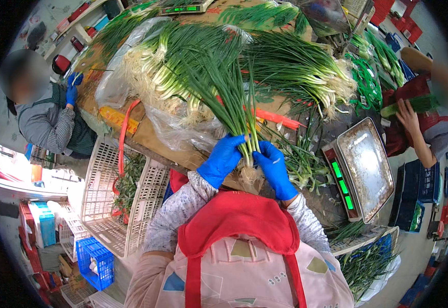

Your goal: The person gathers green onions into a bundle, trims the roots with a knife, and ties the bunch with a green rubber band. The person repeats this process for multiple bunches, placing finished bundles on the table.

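Note:
Gloved in blue, my left hand (223, 158) is closed around the lower stalks of a bunch of green onions (229, 111). The bunch stands out away from me, with its leaves spread and its pale roots hanging between my hands. On the right, my right hand (273, 165), also in a blue glove, pinches the base of a stalk at the bunch's right side. Beyond my hands lies a large pile of green onions (170, 81) on clear plastic, and a second pile (305, 73) sits to the right. Loose leaves and trimmings (305, 165) lie beside my right hand.
A digital scale with a metal pan (366, 169) stands at right. White plastic crates (106, 184) holding trimmings are at lower left, with a blue crate (95, 263) below. Green ties (366, 82) hang near the right pile. Co-workers (50, 119) are at left and right (416, 115).

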`<state>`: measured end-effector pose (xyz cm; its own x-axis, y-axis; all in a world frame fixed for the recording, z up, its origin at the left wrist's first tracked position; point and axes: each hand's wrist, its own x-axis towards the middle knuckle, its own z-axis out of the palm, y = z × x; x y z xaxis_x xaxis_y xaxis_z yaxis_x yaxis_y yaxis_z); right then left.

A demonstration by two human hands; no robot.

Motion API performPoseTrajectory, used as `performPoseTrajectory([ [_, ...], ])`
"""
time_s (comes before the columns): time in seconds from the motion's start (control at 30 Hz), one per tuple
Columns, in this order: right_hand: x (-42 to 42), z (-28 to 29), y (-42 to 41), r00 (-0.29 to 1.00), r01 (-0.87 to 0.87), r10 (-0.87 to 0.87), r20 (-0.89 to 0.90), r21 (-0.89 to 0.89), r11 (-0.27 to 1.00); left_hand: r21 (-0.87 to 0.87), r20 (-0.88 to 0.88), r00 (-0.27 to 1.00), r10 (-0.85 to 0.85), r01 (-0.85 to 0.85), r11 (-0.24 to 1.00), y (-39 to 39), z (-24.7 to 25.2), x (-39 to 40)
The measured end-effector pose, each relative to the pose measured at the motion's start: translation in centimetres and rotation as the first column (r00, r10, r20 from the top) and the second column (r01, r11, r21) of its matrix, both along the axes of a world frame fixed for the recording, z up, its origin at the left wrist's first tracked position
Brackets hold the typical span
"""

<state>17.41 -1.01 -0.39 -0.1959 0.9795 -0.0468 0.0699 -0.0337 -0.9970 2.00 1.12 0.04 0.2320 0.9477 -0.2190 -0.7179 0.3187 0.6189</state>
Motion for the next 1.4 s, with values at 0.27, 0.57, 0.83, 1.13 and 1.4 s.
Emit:
performPoseTrajectory([
  [0.27, 2.9, -1.0, -1.3, 0.866, -0.089, -0.179, -0.467, -0.497, 0.863, -0.036, 0.121, 0.986, -0.111, 0.116, 0.993, -1.6, -0.9, 0.0],
  [0.57, -0.3, 1.4, -1.6, 0.996, 0.088, -0.088, -0.007, -0.05, 0.995, 0.166, -0.254, 0.967, -0.02, 0.064, 0.984, -1.1, 0.9, 0.6],
  [0.83, 0.7, 2.5, -2.3, 0.855, -0.069, -0.145, -0.497, -0.387, 0.919, 0.075, -0.306, 0.951, -0.052, 0.079, 0.994, -1.8, 2.2, 0.2],
  [1.13, 1.4, 3.4, -2.1, 0.818, -0.15, -0.1, -0.567, -0.379, 0.913, 0.097, -0.035, 0.984, -0.175, 0.178, 0.979, -1.6, 1.6, -0.4],
  [1.4, 1.8, 3.2, -2.5, 0.827, -0.145, -0.095, -0.554, -0.374, 0.916, 0.192, -0.027, 0.984, -0.177, 0.179, 0.965, -1.8, 1.5, -0.6],
])
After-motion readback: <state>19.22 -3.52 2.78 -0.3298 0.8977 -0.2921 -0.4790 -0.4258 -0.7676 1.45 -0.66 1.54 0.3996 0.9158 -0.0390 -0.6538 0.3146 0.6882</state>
